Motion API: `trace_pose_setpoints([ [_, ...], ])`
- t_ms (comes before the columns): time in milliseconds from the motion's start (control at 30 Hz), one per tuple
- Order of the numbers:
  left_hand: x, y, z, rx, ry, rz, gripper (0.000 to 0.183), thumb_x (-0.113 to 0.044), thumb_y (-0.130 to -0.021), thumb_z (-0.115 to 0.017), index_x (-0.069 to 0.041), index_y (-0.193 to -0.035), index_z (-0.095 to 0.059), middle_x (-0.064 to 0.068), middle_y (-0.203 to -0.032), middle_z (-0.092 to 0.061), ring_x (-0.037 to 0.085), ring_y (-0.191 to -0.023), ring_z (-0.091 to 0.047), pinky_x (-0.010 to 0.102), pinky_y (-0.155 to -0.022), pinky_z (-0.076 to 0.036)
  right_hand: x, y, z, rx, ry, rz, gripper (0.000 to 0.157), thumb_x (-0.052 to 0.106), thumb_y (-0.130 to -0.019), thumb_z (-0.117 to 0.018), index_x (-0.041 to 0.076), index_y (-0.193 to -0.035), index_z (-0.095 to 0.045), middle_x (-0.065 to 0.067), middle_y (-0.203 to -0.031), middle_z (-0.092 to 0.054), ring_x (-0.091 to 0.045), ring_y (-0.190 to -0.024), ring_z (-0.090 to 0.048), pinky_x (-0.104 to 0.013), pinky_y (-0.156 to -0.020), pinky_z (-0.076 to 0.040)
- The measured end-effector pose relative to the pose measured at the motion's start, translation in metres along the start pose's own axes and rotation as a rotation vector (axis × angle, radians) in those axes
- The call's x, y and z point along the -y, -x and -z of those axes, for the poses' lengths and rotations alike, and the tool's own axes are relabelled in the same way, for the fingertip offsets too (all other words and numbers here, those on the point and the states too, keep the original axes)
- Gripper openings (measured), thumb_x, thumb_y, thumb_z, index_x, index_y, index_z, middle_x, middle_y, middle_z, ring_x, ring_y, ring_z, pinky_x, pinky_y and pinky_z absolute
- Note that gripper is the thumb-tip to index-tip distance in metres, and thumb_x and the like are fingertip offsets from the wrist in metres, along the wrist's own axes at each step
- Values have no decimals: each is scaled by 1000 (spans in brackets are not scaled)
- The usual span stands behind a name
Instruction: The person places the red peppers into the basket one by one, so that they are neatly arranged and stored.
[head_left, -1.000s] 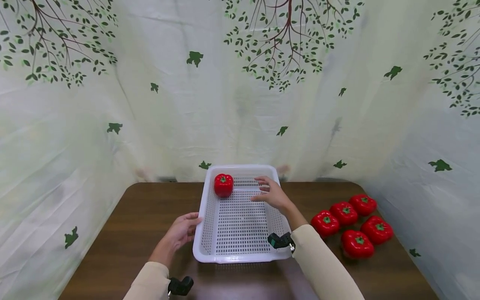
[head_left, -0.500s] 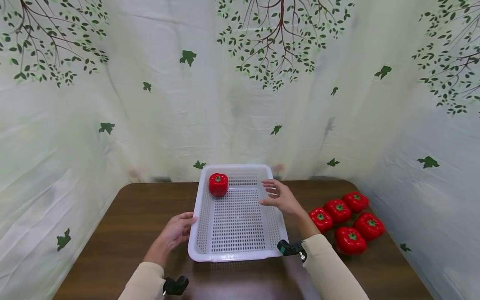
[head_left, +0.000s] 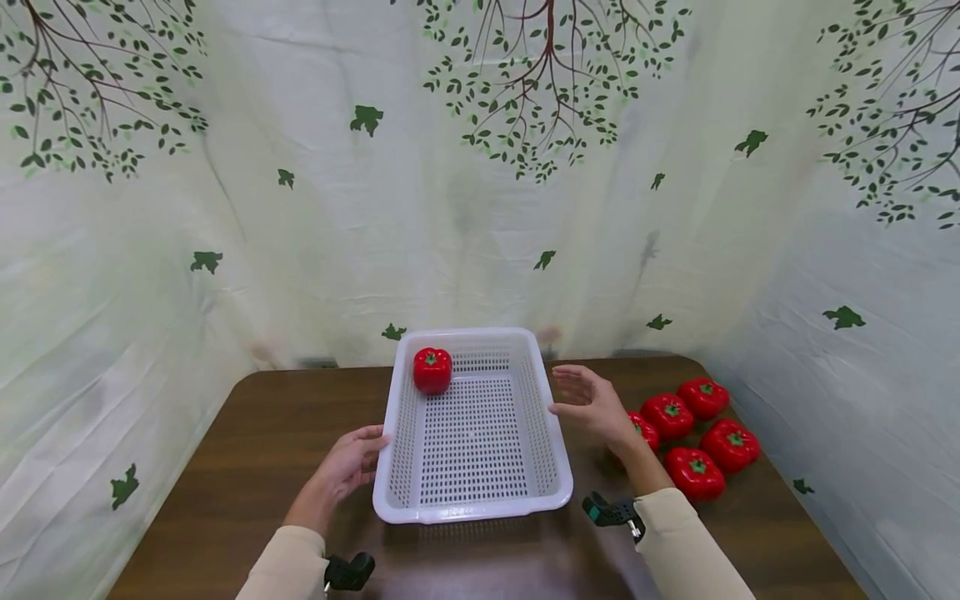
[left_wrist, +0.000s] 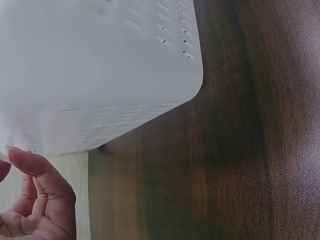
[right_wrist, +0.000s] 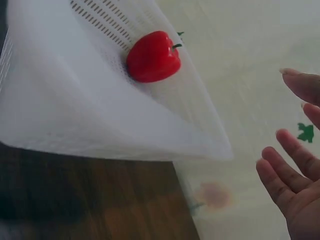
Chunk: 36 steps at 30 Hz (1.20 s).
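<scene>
A white perforated plastic basket (head_left: 474, 450) stands on the table, with one red bell pepper (head_left: 432, 371) in its far left corner. My left hand (head_left: 351, 467) pinches the basket's left rim between thumb and fingers, as the left wrist view also shows. Just off the right rim, my right hand (head_left: 592, 404) hovers with relaxed, spread fingers and holds nothing. Beyond it on the right lies a group of red bell peppers with green stems, among them a near pepper (head_left: 694, 473) and a far pepper (head_left: 703, 398). One pepper (head_left: 645, 430) is partly hidden by my right forearm.
The dark wooden table (head_left: 300, 417) has rounded far corners. A pale curtain (head_left: 450, 208) printed with branches and leaves hangs behind it and at both sides. A black wrist device (head_left: 611, 510) sits on each forearm.
My right hand has moved right, from above the inside of the basket to outside its right rim, toward the group of peppers. My left hand stays at the left rim. The view has turned slightly right.
</scene>
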<state>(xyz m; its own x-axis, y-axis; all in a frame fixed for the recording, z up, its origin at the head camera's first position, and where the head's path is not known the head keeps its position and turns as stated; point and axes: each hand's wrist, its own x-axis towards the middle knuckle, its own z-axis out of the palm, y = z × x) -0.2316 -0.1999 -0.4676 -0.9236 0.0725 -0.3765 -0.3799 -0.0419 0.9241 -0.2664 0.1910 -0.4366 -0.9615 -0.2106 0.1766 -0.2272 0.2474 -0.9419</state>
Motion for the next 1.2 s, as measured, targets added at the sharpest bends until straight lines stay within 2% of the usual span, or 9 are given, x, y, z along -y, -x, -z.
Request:
trace_pose_setpoints([
  [133, 0, 2, 1, -1, -4, -3, 39, -17, -97, -57, 5, -127, -47, 7, -99, -67, 22, -86, -65, 34, -72, -55, -3, 8, 12, -16, -3, 9, 64, 16, -80, -78, 6, -136, -48, -17, -141, -49, -36, -128, -48, -48, -106, -37],
  [300, 2, 2, 3, -34, -20, -2, 39, -17, -98, -56, 4, -128, -47, 12, -105, -66, 23, -86, -65, 36, -73, -55, -8, 16, 25, -25, 2, -5, 65, 19, -80, -79, 5, -136, -48, -19, -140, -49, -37, -127, -47, -53, -105, -37],
  [533, 4, -4, -2, -29, -26, -23, 41, -19, -97, -57, 4, -130, -48, 13, -109, -64, 23, -89, -65, 38, -76, -56, -12, 38, 51, -70, 97, -20, 63, 17, -83, -77, 6, -137, -46, -18, -141, -48, -37, -127, -47, -57, -102, -38],
  [700, 5, -3, 1, -67, -32, -21, 38, -18, -97, -57, 3, -129, -50, 14, -109, -64, 23, -87, -64, 37, -74, -56, -19, 52, 63, -80, 145, -29, 64, 16, -83, -76, 5, -138, -45, -19, -141, -47, -38, -126, -46, -49, -98, -46],
  [800, 6, -3, 2, -58, -18, -30, 38, -17, -97, -57, 4, -128, -49, 14, -108, -65, 23, -86, -64, 37, -73, -56, -24, 63, 71, -105, 174, -36, 62, 16, -85, -74, 5, -139, -44, -20, -140, -47, -38, -125, -46, -38, -94, -50],
  [900, 7, -3, 2, -37, -1, -37, 37, -15, -97, -56, 5, -127, -48, 13, -104, -66, 22, -84, -65, 36, -71, -56, -30, 74, 80, -136, 191, -49, 58, 16, -87, -72, 6, -138, -45, -21, -139, -47, -32, -124, -47, -25, -93, -48],
  [1000, 7, -5, 2, -46, 3, -33, 35, -14, -97, -56, 5, -125, -49, 10, -99, -67, 21, -82, -66, 35, -69, -56, -35, 83, 87, -168, 212, -59, 57, 17, -88, -72, 6, -138, -45, -21, -138, -48, -17, -122, -49, -16, -92, -45],
  [1100, 8, -5, 2, -58, -6, -28, 35, -14, -97, -56, 5, -126, -48, 9, -98, -67, 21, -82, -66, 35, -70, -55, -39, 91, 91, -202, 233, -65, 58, 17, -87, -72, 6, -137, -46, -17, -136, -51, 2, -116, -47, -12, -91, -42],
  [1200, 7, -4, 2, -65, -15, -23, 36, -14, -97, -56, 5, -127, -49, 11, -101, -67, 22, -84, -66, 36, -71, -55, -44, 99, 94, -230, 254, -77, 57, 18, -87, -72, 4, -136, -46, -15, -135, -52, 7, -113, -46, -10, -89, -42],
])
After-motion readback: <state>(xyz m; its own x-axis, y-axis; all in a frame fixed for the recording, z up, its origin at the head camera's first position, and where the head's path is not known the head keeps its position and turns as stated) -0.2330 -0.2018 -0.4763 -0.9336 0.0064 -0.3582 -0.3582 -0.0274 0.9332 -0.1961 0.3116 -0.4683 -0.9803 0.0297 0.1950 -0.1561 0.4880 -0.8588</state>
